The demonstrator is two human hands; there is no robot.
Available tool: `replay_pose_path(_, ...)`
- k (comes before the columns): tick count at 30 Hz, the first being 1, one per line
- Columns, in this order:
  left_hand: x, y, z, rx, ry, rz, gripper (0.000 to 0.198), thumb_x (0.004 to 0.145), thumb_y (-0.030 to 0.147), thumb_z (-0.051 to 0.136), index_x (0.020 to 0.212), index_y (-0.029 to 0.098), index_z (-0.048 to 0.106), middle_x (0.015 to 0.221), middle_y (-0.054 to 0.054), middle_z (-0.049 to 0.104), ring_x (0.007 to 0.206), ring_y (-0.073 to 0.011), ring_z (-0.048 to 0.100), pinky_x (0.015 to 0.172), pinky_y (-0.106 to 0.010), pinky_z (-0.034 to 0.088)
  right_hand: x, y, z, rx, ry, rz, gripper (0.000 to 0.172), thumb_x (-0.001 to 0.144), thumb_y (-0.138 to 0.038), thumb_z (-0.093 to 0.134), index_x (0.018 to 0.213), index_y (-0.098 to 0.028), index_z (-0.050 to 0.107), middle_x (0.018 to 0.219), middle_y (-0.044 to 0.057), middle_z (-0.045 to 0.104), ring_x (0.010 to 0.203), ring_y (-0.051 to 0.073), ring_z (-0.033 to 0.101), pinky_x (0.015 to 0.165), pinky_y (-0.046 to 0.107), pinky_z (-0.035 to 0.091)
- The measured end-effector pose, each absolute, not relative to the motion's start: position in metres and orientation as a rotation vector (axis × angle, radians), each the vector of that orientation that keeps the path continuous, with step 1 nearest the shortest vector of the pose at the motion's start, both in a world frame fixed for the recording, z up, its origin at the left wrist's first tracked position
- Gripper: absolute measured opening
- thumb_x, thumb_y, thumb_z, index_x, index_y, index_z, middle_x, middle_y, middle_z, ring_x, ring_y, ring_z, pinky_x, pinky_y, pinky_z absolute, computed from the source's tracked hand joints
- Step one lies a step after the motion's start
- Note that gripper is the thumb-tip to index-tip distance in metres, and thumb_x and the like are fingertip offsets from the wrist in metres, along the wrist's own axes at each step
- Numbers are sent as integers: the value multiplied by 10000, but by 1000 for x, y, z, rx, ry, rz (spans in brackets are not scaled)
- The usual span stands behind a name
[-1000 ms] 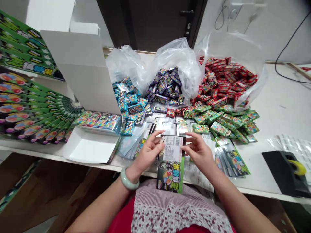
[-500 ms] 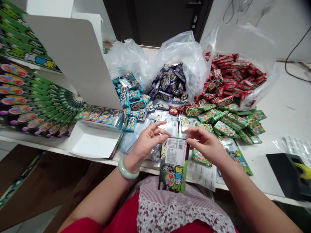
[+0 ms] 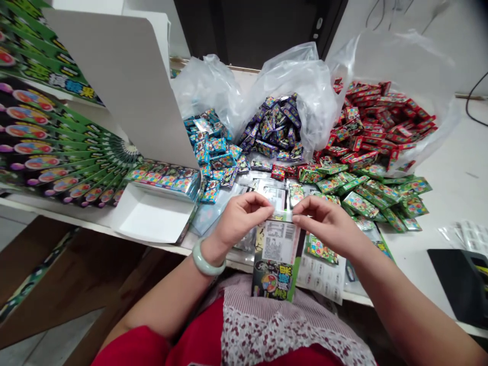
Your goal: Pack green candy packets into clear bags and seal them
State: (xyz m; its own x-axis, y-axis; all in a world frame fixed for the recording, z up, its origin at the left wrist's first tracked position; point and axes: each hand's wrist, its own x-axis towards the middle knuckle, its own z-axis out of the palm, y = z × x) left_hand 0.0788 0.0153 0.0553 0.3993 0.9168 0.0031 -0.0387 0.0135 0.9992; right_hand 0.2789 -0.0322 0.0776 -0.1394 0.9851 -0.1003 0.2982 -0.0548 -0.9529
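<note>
A flat black-and-green candy pouch hangs upright at the table's front edge, its lower end against my apron. It bears a white label with a barcode and a picture of coloured candies. My left hand, with a pale green bangle at the wrist, pinches the pouch's top left corner. At the top right corner, my right hand pinches the same edge between thumb and forefinger. A clear strip shows between the fingertips. Just behind lie more flat packets, partly covered by my hands.
Clear plastic bags spill small blue boxes, purple boxes and red boxes; green boxes lie at right. An open white carton stands left beside fanned printed cards. A black tape dispenser sits far right.
My fingers have closed into pinches on the pouch's top edge, and a clear strip now shows between them. The whole view has shifted slightly, with the table's things appearing further right.
</note>
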Motion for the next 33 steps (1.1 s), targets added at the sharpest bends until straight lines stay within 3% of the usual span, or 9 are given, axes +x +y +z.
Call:
replay_pose_path(4, 69, 13, 56, 1475, 734, 909, 104, 824, 221, 652, 743, 157, 635, 784, -31, 643, 736, -129, 595, 694, -264, 499, 280, -37, 82, -1378, -1675, 1143, 127, 868, -295, 599, 772, -212, 597, 791, 32, 627, 743, 162, 581, 639, 291, 471)
replay_pose_path(9, 56, 4, 46, 1589, 574, 908, 73, 883, 194, 606, 920, 184, 669, 995, -74, 680, 975, -174, 643, 858, -322, 522, 280, -54, 74, -1302, -1802, 881, 66, 861, -270, 644, 911, -240, 612, 958, 59, 634, 909, 190, 610, 718, 308, 519)
replay_pose_path(14, 58, -3, 42, 1630, 551, 991, 48, 868, 158, 626, 903, 177, 653, 953, -66, 662, 928, -159, 648, 791, -293, 548, 273, -68, 59, -1258, -1716, 659, 88, 879, -181, 605, 944, -240, 609, 925, 46, 633, 898, 179, 622, 692, 299, 534)
replay_pose_path(24, 64, -1, 44, 1649, 635, 857, 145, 882, 174, 609, 1023, 205, 625, 995, -53, 644, 953, -153, 628, 804, -255, 532, 267, -73, 52, -1261, -1592, 608, 112, 877, -132, 580, 929, -228, 603, 937, 46, 626, 900, 162, 615, 715, 300, 525)
replay_pose_path(29, 74, 4, 45, 1670, 690, 934, 59, 864, 171, 621, 894, 199, 663, 890, -36, 672, 876, -150, 642, 780, -250, 537, 266, -69, 52, -1219, -1535, 700, 89, 888, -193, 582, 964, -224, 616, 976, 55, 641, 976, 164, 607, 783, 310, 525)
replay_pose_path(33, 74, 10, 41, 1691, 775, 939, 41, 852, 194, 634, 866, 204, 670, 893, -33, 683, 870, -161, 640, 773, -266, 538, 314, -66, 38, -1282, -1421, 942, 235, 901, -290, 555, 1125, -238, 603, 1134, 68, 654, 1002, 168, 635, 789, 309, 539)
